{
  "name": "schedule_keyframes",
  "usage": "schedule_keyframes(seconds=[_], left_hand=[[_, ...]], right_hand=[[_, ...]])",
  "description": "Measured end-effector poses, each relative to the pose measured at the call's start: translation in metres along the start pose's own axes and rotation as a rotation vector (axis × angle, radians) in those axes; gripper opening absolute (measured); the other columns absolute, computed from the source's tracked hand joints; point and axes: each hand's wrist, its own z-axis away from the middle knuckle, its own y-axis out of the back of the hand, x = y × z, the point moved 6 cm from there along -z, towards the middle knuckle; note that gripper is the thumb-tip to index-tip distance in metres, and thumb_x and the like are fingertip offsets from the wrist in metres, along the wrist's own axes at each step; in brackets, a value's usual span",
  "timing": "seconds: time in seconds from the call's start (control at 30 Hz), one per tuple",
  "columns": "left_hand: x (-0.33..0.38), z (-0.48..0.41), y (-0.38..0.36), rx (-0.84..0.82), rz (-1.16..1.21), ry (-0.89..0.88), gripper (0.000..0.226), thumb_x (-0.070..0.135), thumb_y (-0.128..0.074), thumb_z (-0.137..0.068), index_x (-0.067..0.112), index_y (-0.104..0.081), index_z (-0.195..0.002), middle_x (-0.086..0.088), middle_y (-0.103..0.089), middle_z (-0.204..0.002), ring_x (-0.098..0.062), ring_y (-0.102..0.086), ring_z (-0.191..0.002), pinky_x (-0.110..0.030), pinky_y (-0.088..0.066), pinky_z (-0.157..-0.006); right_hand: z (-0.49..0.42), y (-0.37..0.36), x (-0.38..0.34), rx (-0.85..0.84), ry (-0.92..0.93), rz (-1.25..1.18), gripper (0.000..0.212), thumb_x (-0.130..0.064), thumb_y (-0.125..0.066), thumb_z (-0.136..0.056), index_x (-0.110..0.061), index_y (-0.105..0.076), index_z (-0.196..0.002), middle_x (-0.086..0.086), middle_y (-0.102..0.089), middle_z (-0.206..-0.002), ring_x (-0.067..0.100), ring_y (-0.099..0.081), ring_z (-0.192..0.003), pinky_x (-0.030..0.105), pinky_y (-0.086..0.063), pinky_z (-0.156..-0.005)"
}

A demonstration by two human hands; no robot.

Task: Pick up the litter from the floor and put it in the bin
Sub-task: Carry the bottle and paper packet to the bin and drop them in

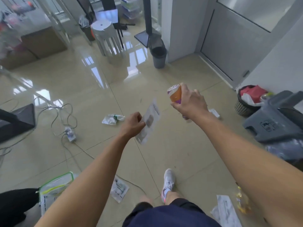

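Observation:
My left hand (132, 124) is closed on a flat clear plastic packet (150, 122) held out over the floor. My right hand (188, 102) grips an orange plastic cup with a sealed lid (175, 95). On the tiles lie a crushed clear bottle (113, 119), a small plastic wrapper (118, 188), a green-edged zip bag (55, 187), a white wrapper (225, 208) and a yellowish bottle (242, 200). A grey bin (158, 54) stands ahead by the wall corner. A black mesh bin (246, 102) full of rubbish stands at the right wall.
A power strip (70, 133) with trailing cables lies at the left. A grey stool (107, 38) and cardboard boxes (44, 41) stand at the back. A grey plastic object (277, 117) sits at the right. My right foot in a white shoe (168, 182) is forward.

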Motion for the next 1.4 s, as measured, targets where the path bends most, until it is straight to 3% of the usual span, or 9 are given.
schedule_keyframes(seconds=[0.1, 0.23, 0.53, 0.73, 1.0, 1.2, 1.4], left_hand=[[0.028, -0.062, 0.024, 0.026, 0.028, -0.002, 0.008, 0.019, -0.06, -0.084, 0.017, -0.054, -0.081, 0.003, -0.056, -0.076, -0.012, -0.049, -0.065, -0.03, -0.037, -0.055], [0.05, -0.137, 0.049, 0.01, 0.016, -0.004, 0.007, 0.019, -0.061, -0.085, 0.018, -0.055, -0.081, 0.002, -0.058, -0.077, -0.014, -0.05, -0.067, -0.03, -0.036, -0.056], [0.03, -0.37, 0.11, 0.005, 0.063, 0.057, 0.019, 0.027, -0.071, -0.088, 0.02, -0.056, -0.08, 0.006, -0.056, -0.075, -0.012, -0.051, -0.066, -0.028, -0.035, -0.054], [0.048, -0.521, 0.163, -0.023, 0.074, 0.066, 0.022, 0.031, -0.073, -0.089, 0.024, -0.056, -0.078, 0.007, -0.058, -0.075, -0.012, -0.054, -0.067, -0.029, -0.039, -0.055], [0.106, -0.708, 0.199, -0.025, -0.005, 0.082, 0.022, 0.023, -0.059, -0.088, 0.021, -0.048, -0.069, 0.004, -0.054, -0.067, -0.015, -0.049, -0.061, -0.029, -0.033, -0.052], [0.138, -0.837, 0.208, -0.063, -0.025, 0.169, 0.014, 0.017, -0.056, -0.091, 0.008, -0.059, -0.08, 0.001, -0.056, -0.069, -0.017, -0.05, -0.064, -0.03, -0.035, -0.053], [0.164, -0.944, 0.221, -0.062, 0.003, 0.213, 0.027, 0.02, -0.061, -0.093, 0.018, -0.048, -0.069, 0.002, -0.049, -0.067, -0.021, -0.048, -0.067, -0.033, -0.033, -0.057]], right_hand=[[-0.068, 0.009, -0.001, 0.001, 0.042, -0.037, 0.08, -0.053, -0.071, -0.083, -0.035, -0.027, -0.148, 0.009, -0.065, -0.114, 0.037, -0.057, -0.105, 0.045, -0.046, -0.09], [-0.154, 0.016, -0.013, -0.014, 0.08, -0.039, 0.079, -0.049, -0.071, -0.084, -0.042, -0.025, -0.148, 0.009, -0.063, -0.114, 0.037, -0.056, -0.102, 0.045, -0.045, -0.087], [-0.391, -0.003, -0.063, -0.128, 0.035, -0.049, 0.072, -0.042, -0.074, -0.08, -0.037, -0.034, -0.14, 0.007, -0.061, -0.119, 0.036, -0.06, -0.107, 0.046, -0.054, -0.09], [-0.538, -0.002, -0.089, -0.096, -0.001, -0.079, 0.071, -0.041, -0.077, -0.079, -0.038, -0.034, -0.135, 0.004, -0.058, -0.115, 0.031, -0.061, -0.099, 0.045, -0.056, -0.084], [-0.731, -0.021, -0.06, -0.108, -0.046, -0.104, 0.074, -0.041, -0.075, -0.078, -0.038, -0.032, -0.137, 0.003, -0.059, -0.117, 0.024, -0.056, -0.09, 0.034, -0.045, -0.074], [-0.874, -0.046, -0.026, -0.208, -0.111, -0.183, 0.07, -0.034, -0.073, -0.079, -0.034, -0.033, -0.136, 0.004, -0.057, -0.12, 0.026, -0.055, -0.093, 0.033, -0.042, -0.074], [-0.995, -0.05, -0.031, -0.312, -0.097, -0.201, 0.061, -0.028, -0.073, -0.08, -0.027, -0.035, -0.128, 0.006, -0.052, -0.117, 0.032, -0.06, -0.098, 0.041, -0.053, -0.083]])
